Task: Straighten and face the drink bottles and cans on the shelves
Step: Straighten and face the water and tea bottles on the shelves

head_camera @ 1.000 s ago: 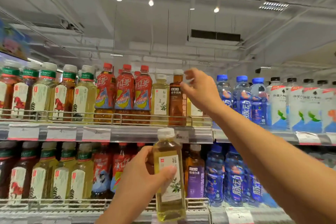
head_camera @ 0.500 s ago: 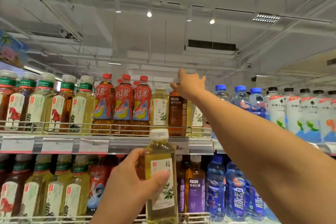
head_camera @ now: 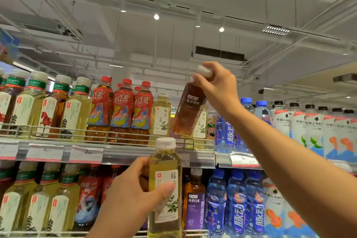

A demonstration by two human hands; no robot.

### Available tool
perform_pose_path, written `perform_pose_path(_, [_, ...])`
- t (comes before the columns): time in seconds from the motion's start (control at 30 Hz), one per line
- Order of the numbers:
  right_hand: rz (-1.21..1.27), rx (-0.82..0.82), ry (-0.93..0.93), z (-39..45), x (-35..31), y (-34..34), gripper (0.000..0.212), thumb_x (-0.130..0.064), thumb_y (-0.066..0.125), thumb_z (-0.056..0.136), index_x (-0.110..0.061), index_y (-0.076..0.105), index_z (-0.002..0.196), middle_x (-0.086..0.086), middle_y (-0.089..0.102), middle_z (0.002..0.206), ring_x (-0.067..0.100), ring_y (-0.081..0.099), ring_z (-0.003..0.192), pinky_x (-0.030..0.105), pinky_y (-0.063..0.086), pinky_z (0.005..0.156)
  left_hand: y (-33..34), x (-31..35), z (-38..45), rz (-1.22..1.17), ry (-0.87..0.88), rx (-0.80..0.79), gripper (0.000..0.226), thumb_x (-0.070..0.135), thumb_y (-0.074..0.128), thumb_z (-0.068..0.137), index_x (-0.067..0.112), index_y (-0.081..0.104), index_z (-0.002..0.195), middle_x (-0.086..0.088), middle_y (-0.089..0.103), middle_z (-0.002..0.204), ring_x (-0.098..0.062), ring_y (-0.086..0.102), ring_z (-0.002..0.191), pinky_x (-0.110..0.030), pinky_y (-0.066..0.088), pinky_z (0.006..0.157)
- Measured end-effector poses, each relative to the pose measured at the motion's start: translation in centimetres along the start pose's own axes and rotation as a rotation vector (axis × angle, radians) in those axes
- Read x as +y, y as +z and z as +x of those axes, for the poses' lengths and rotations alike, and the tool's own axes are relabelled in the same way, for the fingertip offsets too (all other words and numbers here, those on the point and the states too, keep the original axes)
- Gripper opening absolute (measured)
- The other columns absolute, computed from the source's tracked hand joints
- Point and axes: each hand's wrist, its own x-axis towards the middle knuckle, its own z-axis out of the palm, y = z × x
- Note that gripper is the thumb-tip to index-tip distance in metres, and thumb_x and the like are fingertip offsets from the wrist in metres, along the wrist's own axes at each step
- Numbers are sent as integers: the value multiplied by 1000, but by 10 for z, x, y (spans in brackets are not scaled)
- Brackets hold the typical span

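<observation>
Above the top shelf [head_camera: 123,153], tilted and clear of the rail, hangs a brown bottle [head_camera: 188,111], pinched at its neck by the right hand [head_camera: 219,87]. Lower down, the left hand [head_camera: 131,197] wraps a yellow bottle [head_camera: 165,183], upright before the shelf.

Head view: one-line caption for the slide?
Right hand lifts a tilted brown tea bottle off the top shelf while left hand holds a pale yellow tea bottle.

Brown bottle [head_camera: 188,110]: amber liquid, dark brown label, white cap. Yellow bottle [head_camera: 165,189]: pale yellow-green liquid, white label with green sprig, white cap. Red bottles [head_camera: 121,110]: red caps, red-blue-yellow labels. Blue bottles [head_camera: 236,203]: blue caps, blue labels, white lettering.
</observation>
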Motion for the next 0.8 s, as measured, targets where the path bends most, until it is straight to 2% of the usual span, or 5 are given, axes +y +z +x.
perform_pose_path(0.07, [35, -23, 31, 0, -7, -18, 38, -43, 74, 87, -20, 68, 118, -9, 71, 101, -3, 66, 86, 12, 52, 70, 3, -3, -2, -8, 4, 3, 43, 59, 82, 68, 52, 57, 102, 40, 68, 96, 16, 64, 89, -11, 48, 62])
perform_pose_path(0.2, [60, -241, 177, -27, -10, -33, 31, -45, 78, 80, -19, 75, 97, 1, 75, 85, 8, 69, 77, 36, 58, 73, 12, -16, -9, 28, 20, 10, 47, 61, 81, 68, 63, 50, 104, 38, 68, 95, 15, 65, 87, -17, 48, 68])
perform_pose_path(0.57, [-316, -924, 187, -196, 18, -48, 44, -58, 78, 74, -14, 71, 81, 4, 66, 66, 17, 56, 59, 39, 45, 58, 19, -123, -61, 162, -157, -233, 65, 64, 84, 62, 42, 55, 117, 25, 70, 103, 7, 67, 82, -21, 47, 66])
perform_pose_path(0.67, [-323, -1032, 227, -261, 34, -33, 37, -54, 81, 73, -21, 67, 83, -4, 66, 71, 16, 60, 67, 31, 44, 59, 20, -158, -81, 167, -224, -260, 69, 45, 92, 67, 42, 55, 125, 18, 71, 110, 5, 68, 85, -17, 49, 69])
perform_pose_path(0.8, [-338, -1042, 333, -334, 57, -5, 46, -56, 80, 75, -27, 63, 106, -7, 68, 99, 14, 60, 87, 30, 48, 73, 19, -190, -94, 206, -294, -239, 78, 55, 86, 60, 46, 52, 129, 38, 61, 114, 1, 67, 87, -35, 54, 79])
